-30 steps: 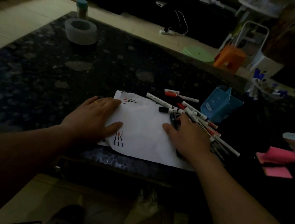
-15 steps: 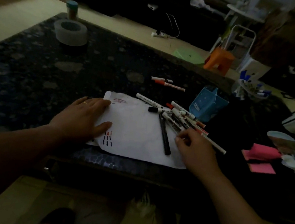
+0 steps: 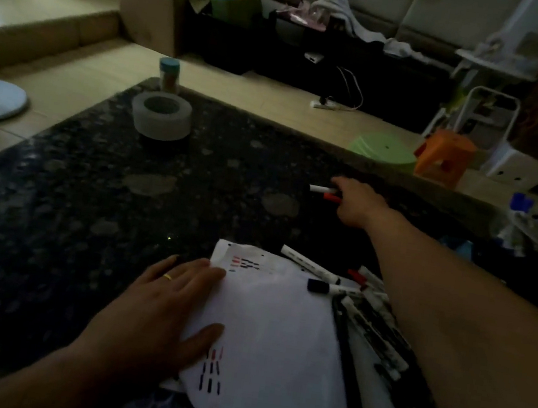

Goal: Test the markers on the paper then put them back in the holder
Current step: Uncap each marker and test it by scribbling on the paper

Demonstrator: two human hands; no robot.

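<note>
Right arm holding out straight toward table's (image 3: 86, 212) far edge; right hand (image 3: 355, 204) covering ends of two stray markers (image 3: 322, 189), cannot tell whether pinching. Left hand (image 3: 160, 306) lying flat, fingers spread, pressing paper's (image 3: 276, 336) left edge. Marker pile (image 3: 365, 317) lying along paper's right edge. Clear tray (image 3: 532, 237) sitting by far right corner, holding blue-capped things.

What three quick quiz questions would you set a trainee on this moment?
1. True or false: the left hand lies flat on the edge of the paper.
2. The right hand reaches for: A the tape roll; B the two far markers; C the long black pen on the paper.
3. Fill in: the test strokes on the paper are black and ____.
Key: 1 true; 2 B; 3 red.
</note>
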